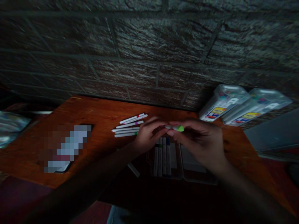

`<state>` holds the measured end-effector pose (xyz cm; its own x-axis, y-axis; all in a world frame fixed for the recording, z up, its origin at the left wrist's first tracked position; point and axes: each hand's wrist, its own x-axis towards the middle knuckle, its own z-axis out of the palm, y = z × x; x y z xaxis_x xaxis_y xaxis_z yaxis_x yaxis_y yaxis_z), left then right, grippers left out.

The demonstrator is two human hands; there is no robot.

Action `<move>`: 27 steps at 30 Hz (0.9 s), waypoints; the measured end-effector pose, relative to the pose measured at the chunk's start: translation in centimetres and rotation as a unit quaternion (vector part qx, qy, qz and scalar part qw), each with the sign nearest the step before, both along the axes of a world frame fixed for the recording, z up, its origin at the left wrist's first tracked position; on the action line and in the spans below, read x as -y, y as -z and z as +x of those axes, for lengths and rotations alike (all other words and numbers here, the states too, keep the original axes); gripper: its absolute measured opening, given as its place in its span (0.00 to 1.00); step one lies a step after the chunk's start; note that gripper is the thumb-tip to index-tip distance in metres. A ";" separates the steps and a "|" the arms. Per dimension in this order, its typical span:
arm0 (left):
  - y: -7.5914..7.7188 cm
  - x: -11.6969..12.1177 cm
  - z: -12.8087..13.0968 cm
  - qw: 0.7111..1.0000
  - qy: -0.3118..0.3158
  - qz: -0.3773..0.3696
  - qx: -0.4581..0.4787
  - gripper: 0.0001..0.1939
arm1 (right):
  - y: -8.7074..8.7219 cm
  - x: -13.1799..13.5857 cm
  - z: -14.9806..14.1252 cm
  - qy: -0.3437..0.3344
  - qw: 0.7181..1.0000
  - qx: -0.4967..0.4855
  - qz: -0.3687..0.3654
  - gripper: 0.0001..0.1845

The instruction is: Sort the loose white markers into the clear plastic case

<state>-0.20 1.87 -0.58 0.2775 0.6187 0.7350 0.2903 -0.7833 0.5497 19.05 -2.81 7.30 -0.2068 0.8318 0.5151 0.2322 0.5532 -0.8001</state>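
A white marker with a bright green end [180,128] is held level above the table. My left hand [150,132] pinches its left part with thumb and fingertips, while my right hand [204,138] is closed on it by the green end. Below the hands lies an open clear plastic case [181,174], where several white markers [162,158] stand side by side in the left half. To the left of my left hand, several more white markers [128,126] with red, purple and green bands lie loose on the table.
Two closed clear marker cases [224,102] with yellow labels stand at the back right of the wooden table [102,107]. A single white marker [133,170] lies near my left forearm. A blurred-out phone-like object [67,152] lies left. Behind rises a brick wall [140,40].
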 end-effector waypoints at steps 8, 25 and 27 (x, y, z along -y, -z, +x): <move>-0.1 0.6 -0.1 0.999 0.026 0.046 -0.002 0.07 | -0.7 0.6 0.5 -0.018 0.988 0.114 0.102 0.07; -0.4 1.2 0.1 0.998 0.041 0.038 -0.004 0.08 | -0.9 1.1 1.0 -0.039 0.986 0.135 0.094 0.10; -0.4 1.2 0.1 0.998 0.044 0.034 0.000 0.08 | -0.9 1.2 1.0 -0.034 0.984 0.143 0.099 0.10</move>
<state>-0.10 0.66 -0.17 0.3290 0.5411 0.7740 0.2181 -0.8410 0.4952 20.09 -3.97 8.23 -0.4187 0.7006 0.5778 0.3896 0.7133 -0.5826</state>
